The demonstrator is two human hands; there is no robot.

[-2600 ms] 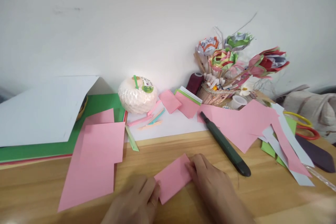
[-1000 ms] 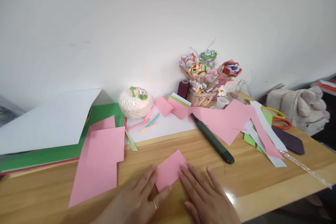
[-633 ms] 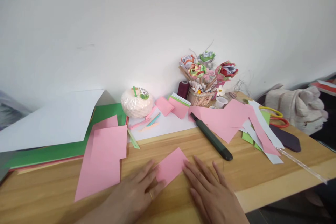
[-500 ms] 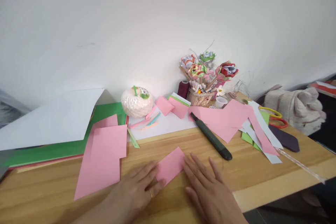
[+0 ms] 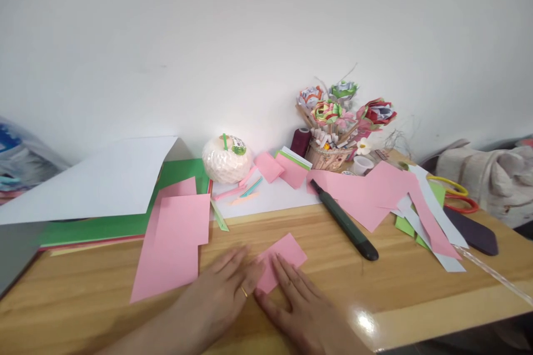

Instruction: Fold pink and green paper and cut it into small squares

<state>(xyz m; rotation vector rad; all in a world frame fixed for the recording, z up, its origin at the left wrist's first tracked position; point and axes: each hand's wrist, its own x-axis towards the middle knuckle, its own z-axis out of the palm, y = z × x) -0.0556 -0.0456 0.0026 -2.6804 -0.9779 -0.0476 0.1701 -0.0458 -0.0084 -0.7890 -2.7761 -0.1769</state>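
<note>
A small folded piece of pink paper (image 5: 289,249) lies slantwise on the wooden table between my hands. My left hand (image 5: 222,285), with a ring on one finger, rests at its left edge, fingers stretched out and thumb side on the paper. Flat across the lower part of the paper lies my right hand (image 5: 297,299), its fingers extended over the surface. The hands cover the paper's lower left corner. A dark green utility knife (image 5: 345,222) lies to the right of the paper. Larger pink sheets (image 5: 179,238) lie left of my left hand.
Behind are a foam-netted round fruit (image 5: 227,161), a basket (image 5: 328,156) of paper flowers and a thread spool (image 5: 300,141). Pink offcuts (image 5: 370,194), scissors (image 5: 460,203) and a dark phone-like slab (image 5: 472,230) lie right. White paper (image 5: 95,177) tops green sheets (image 5: 100,231) at left.
My right hand has slid left from the paper's right edge onto its surface. My left hand stays at the left edge. The whole view has shifted slightly.
</note>
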